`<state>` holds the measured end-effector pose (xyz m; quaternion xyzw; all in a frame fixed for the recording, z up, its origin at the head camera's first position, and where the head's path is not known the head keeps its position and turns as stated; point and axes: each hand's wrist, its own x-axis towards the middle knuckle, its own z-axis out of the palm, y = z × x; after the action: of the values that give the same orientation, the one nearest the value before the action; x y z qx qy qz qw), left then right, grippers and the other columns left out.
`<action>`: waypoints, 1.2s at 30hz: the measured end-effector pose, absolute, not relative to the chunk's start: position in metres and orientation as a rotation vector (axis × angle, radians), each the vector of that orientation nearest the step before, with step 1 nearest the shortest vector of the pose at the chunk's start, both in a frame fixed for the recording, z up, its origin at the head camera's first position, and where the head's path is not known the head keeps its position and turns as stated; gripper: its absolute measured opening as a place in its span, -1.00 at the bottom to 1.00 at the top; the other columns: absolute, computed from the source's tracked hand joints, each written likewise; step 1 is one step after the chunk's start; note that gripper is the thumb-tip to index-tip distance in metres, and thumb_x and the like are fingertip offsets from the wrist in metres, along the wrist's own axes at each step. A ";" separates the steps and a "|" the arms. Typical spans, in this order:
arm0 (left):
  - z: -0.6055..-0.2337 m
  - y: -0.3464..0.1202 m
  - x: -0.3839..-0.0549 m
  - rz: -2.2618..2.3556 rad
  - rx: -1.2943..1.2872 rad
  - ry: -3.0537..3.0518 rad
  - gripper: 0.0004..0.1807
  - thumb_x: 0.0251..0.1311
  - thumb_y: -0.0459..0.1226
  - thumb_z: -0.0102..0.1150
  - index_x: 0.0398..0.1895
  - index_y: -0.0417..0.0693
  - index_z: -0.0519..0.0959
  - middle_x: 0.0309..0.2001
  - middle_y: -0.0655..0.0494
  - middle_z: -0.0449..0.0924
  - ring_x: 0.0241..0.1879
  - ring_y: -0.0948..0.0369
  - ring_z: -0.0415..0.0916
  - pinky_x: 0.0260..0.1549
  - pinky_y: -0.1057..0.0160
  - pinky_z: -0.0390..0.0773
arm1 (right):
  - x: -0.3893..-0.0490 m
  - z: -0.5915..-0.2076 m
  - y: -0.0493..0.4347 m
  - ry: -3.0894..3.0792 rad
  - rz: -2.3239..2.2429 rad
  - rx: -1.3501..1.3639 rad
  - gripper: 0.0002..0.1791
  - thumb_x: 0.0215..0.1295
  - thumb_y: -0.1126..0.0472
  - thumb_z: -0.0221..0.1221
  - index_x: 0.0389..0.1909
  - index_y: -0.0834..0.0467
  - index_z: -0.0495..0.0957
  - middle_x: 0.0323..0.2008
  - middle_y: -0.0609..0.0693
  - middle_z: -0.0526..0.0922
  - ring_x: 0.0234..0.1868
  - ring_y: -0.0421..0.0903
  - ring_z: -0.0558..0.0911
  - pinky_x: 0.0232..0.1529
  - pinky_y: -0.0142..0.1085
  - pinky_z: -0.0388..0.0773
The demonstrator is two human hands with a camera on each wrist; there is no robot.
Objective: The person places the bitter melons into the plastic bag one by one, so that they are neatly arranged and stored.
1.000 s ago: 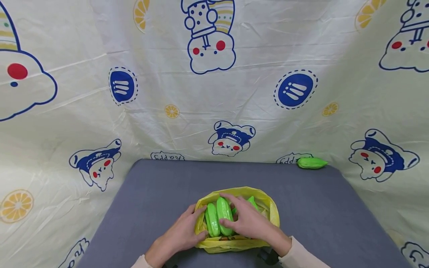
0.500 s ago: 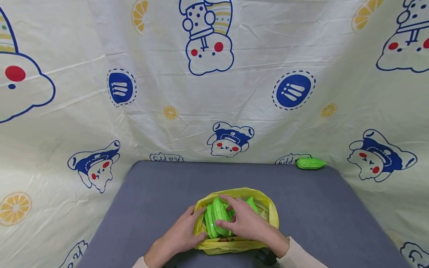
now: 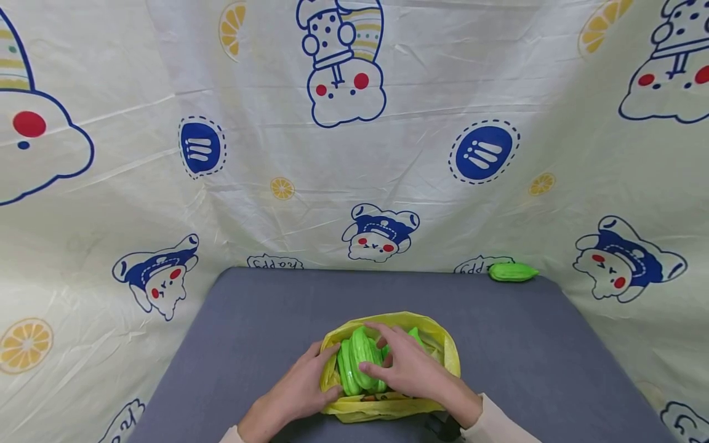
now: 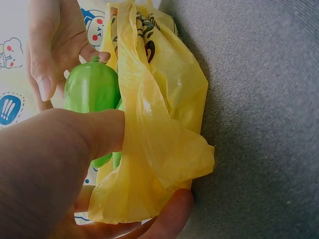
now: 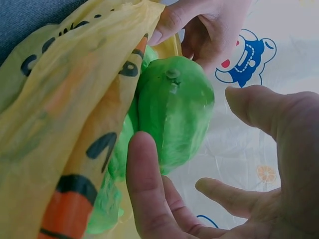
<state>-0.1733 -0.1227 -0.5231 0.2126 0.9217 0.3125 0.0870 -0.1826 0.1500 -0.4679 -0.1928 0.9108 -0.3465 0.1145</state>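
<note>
A yellow plastic bag (image 3: 388,411) stands with its mouth spread wide, holding several glossy green ribbed gourds. My left hand (image 3: 301,383) grips the bag's left rim, its thumb inside and its fingers outside, as the left wrist view shows. One green gourd (image 3: 362,358) lies uppermost on the others at the left of the bag. My right hand (image 3: 412,363) hovers over the bag's mouth beside that gourd. In the right wrist view its thumb and fingers (image 5: 144,184) are spread around the gourd's end, not closed on it. The bag's lower contents are hidden.
Another green gourd (image 3: 512,272) lies at the table's far right corner. The grey table (image 3: 266,314) meets a white patterned curtain (image 3: 249,123) at the back and sides. A small dark object (image 3: 443,426) is partly visible under the right wrist.
The uppermost gourd has shifted slightly left and turned in the bag, then stayed put. My right hand followed it slightly left. My left hand has kept its hold on the rim.
</note>
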 end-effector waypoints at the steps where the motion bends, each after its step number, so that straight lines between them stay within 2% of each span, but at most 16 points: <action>1: -0.523 -0.123 -0.173 0.933 0.632 2.746 -0.10 0.42 -0.06 0.58 0.75 -0.13 0.48 0.63 -0.31 0.48 0.52 -0.26 0.63 0.34 -0.35 0.74 | -0.183 -0.468 0.150 2.674 -1.015 -0.568 -0.06 0.55 -0.23 0.51 0.78 0.03 0.40 0.22 0.13 0.74 -0.10 -0.14 0.74 -0.17 -0.22 0.71; 5: -0.523 -0.122 -0.174 0.938 0.626 2.742 -0.10 0.43 -0.06 0.58 0.75 -0.13 0.47 0.65 -0.35 0.46 0.54 -0.29 0.61 0.36 -0.38 0.72 | -0.182 -0.466 0.152 2.696 -1.016 -0.559 -0.09 0.57 -0.20 0.51 0.77 0.03 0.42 0.22 0.12 0.76 -0.07 -0.10 0.75 -0.13 -0.15 0.72; 11: -0.522 -0.122 -0.174 0.957 0.604 2.725 -0.08 0.43 -0.06 0.58 0.78 -0.12 0.44 0.67 -0.37 0.43 0.57 -0.32 0.57 0.39 -0.41 0.69 | -0.182 -0.462 0.158 2.733 -1.024 -0.543 -0.15 0.58 -0.16 0.50 0.74 0.01 0.46 0.22 0.08 0.78 -0.11 -0.20 0.72 0.00 -0.03 0.69; 17: -0.522 -0.122 -0.174 0.962 0.594 2.722 -0.07 0.42 -0.07 0.58 0.78 -0.13 0.44 0.66 -0.38 0.44 0.56 -0.33 0.58 0.38 -0.42 0.70 | -0.186 -0.460 0.163 2.775 -1.023 -0.529 -0.17 0.60 -0.12 0.50 0.75 0.04 0.47 0.21 0.14 0.79 -0.13 -0.22 0.73 -0.18 -0.20 0.72; 23: -0.522 -0.123 -0.174 0.957 0.600 2.729 -0.06 0.43 -0.07 0.58 0.78 -0.17 0.42 0.65 -0.40 0.45 0.56 -0.34 0.58 0.39 -0.42 0.69 | -0.193 -0.457 0.173 2.808 -1.031 -0.486 -0.22 0.63 -0.06 0.48 0.74 0.03 0.47 0.20 0.13 0.73 -0.07 -0.18 0.70 -0.14 -0.21 0.69; 30: -0.520 -0.122 -0.172 0.952 0.622 2.754 -0.03 0.41 -0.11 0.58 0.79 -0.23 0.39 0.65 -0.38 0.45 0.59 -0.33 0.55 0.45 -0.41 0.66 | -0.204 -0.456 0.190 2.918 -0.980 -0.499 -0.28 0.66 -0.01 0.46 0.72 0.01 0.51 0.22 0.15 0.72 0.04 -0.02 0.78 -0.01 -0.05 0.80; 36: -0.521 -0.122 -0.173 0.954 0.622 2.742 -0.03 0.43 -0.10 0.58 0.79 -0.26 0.37 0.65 -0.39 0.45 0.58 -0.33 0.57 0.42 -0.39 0.68 | -0.211 -0.452 0.207 2.992 -0.990 -0.513 -0.30 0.67 0.01 0.45 0.70 0.06 0.53 0.21 0.19 0.72 0.04 0.06 0.81 0.02 0.03 0.81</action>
<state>-0.1732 -0.1223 -0.5207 0.2088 0.9201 0.3200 0.0863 -0.2111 0.2072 -0.4515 -0.1607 0.9368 -0.3099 -0.0256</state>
